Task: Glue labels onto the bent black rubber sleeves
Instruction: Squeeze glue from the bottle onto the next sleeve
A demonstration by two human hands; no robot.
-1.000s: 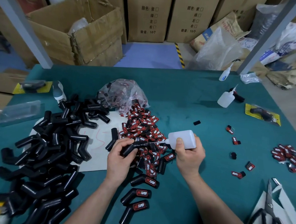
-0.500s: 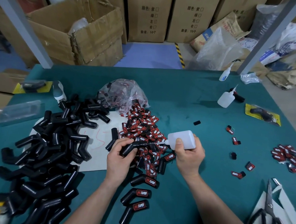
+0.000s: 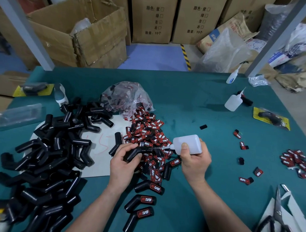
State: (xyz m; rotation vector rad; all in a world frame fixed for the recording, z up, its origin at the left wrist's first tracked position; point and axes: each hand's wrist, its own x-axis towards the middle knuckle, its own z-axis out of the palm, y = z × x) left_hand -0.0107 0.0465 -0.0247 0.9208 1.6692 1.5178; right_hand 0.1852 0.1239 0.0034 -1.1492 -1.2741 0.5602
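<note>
My left hand (image 3: 124,161) grips a bent black rubber sleeve (image 3: 133,153) over the heap of red-and-black labels (image 3: 147,134). My right hand (image 3: 194,162) holds a white glue bottle (image 3: 187,144) on its side, its thin nozzle touching the sleeve's upper end. A big pile of bare black sleeves (image 3: 45,158) lies at the left. Three labelled sleeves (image 3: 143,201) lie in a row in front of my hands.
A clear bag of labels (image 3: 127,98) sits behind the heap. Two more glue bottles (image 3: 233,103) stand at the back right. Loose labels (image 3: 295,160) are scattered at the right, and scissors (image 3: 276,221) lie on white card at the near right. Cartons stand beyond the table.
None of the objects has shifted much; the bottle's nozzle stays at the sleeve in my left hand, both hands holding nearly still.
</note>
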